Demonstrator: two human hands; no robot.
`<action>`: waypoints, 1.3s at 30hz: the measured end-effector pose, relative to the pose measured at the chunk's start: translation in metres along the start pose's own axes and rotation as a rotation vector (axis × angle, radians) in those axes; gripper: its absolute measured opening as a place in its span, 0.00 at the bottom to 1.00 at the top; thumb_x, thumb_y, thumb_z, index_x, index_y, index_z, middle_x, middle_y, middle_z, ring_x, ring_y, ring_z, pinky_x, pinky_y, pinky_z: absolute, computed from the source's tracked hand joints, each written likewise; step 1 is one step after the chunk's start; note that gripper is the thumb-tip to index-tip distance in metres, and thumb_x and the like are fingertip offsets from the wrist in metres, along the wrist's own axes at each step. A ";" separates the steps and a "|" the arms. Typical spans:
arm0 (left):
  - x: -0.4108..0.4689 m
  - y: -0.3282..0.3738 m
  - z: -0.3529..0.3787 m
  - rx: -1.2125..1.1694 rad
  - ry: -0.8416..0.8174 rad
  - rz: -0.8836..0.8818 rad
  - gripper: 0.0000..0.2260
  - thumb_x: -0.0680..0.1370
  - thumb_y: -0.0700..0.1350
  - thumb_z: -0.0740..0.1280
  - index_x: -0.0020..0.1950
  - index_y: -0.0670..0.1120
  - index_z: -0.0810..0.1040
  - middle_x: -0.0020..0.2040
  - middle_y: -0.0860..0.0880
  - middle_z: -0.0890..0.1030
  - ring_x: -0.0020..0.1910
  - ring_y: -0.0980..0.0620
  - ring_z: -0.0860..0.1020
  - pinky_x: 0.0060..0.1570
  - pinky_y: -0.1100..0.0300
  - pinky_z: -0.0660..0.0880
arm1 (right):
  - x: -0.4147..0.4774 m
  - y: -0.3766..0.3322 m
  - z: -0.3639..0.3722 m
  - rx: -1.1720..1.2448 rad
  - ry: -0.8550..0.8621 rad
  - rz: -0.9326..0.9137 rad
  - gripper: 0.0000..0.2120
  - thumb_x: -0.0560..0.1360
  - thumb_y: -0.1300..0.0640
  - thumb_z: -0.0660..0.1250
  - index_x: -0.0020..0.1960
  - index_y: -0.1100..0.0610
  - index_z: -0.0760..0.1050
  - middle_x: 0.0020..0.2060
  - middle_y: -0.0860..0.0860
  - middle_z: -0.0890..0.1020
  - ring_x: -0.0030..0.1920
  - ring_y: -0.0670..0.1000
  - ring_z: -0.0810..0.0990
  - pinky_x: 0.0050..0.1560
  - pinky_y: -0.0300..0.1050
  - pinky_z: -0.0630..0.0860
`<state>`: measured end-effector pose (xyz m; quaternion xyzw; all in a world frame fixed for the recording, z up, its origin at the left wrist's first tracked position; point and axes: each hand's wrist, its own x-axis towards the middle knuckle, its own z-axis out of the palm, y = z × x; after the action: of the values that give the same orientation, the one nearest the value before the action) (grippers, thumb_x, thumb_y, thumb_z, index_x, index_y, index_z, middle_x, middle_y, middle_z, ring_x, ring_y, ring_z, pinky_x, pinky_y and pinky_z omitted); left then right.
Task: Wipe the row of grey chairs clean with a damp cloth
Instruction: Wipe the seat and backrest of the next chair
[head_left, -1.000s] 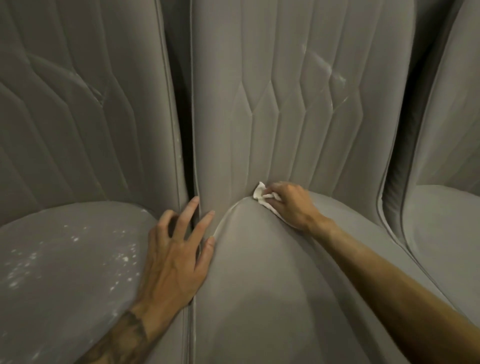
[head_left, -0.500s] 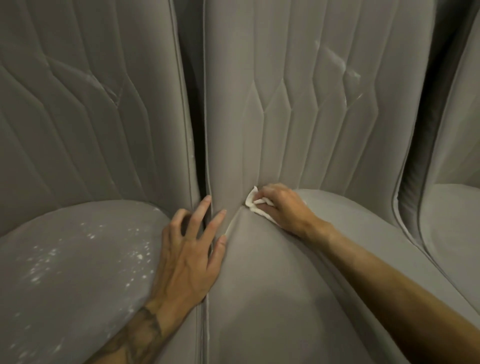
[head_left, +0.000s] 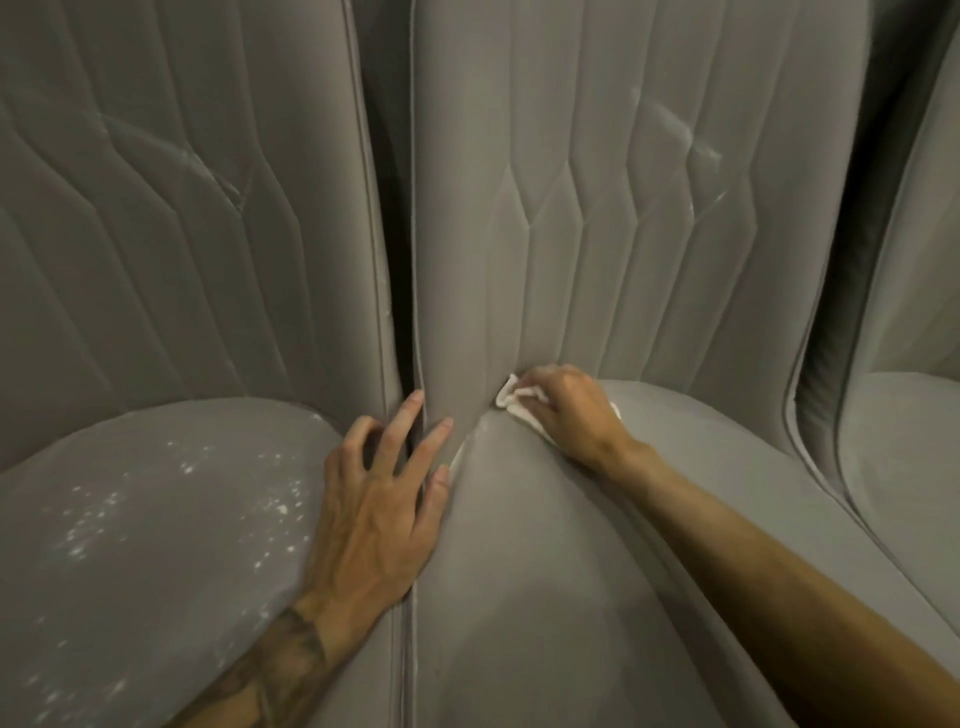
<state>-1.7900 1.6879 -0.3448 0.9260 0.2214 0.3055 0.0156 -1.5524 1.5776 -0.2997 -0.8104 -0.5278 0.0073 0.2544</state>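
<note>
Right hand (head_left: 566, 410) fingers curled round white cloth (head_left: 511, 400), pressing it into middle chair (head_left: 545, 597) crease where back meets seat, toward its left edge. Left hand (head_left: 374, 509) flat, fingers spread, straddling gap at middle chair's left edge. Left chair (head_left: 156, 519) seat white-speckled. Right chair (head_left: 909, 441) beyond middle chair's right edge.

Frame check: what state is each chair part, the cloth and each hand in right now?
left seat: speckled with white spots.
left backrest: white scuff near the middle.
middle seat: mostly free of white spots.
middle backrest: white streaks upper right.
cloth: bunched, pressed into the middle chair's crease.
right hand: grips the cloth.
left hand: fingers spread, rests across the gap between seats.
</note>
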 end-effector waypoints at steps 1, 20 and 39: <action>0.001 0.001 0.000 -0.004 0.001 -0.002 0.21 0.84 0.55 0.56 0.76 0.54 0.74 0.83 0.51 0.62 0.67 0.38 0.68 0.64 0.41 0.69 | 0.004 0.002 0.002 -0.032 0.030 0.060 0.10 0.80 0.50 0.68 0.55 0.54 0.82 0.53 0.53 0.84 0.57 0.57 0.80 0.55 0.49 0.73; 0.002 -0.002 -0.008 -0.118 -0.014 -0.010 0.22 0.87 0.54 0.50 0.75 0.54 0.76 0.81 0.53 0.65 0.66 0.41 0.69 0.66 0.43 0.68 | -0.085 -0.089 0.023 0.101 -0.087 -0.175 0.11 0.79 0.42 0.61 0.55 0.45 0.77 0.49 0.47 0.82 0.50 0.50 0.79 0.48 0.45 0.75; 0.005 -0.022 -0.018 -0.051 -0.078 0.136 0.23 0.85 0.53 0.54 0.78 0.52 0.73 0.82 0.51 0.63 0.64 0.41 0.69 0.66 0.43 0.70 | -0.018 -0.035 0.022 -0.006 -0.004 0.254 0.13 0.79 0.45 0.65 0.57 0.51 0.81 0.55 0.54 0.84 0.59 0.58 0.80 0.54 0.48 0.74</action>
<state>-1.8055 1.7078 -0.3305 0.9494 0.1492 0.2752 0.0267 -1.5967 1.5821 -0.3086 -0.8715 -0.4214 0.0396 0.2479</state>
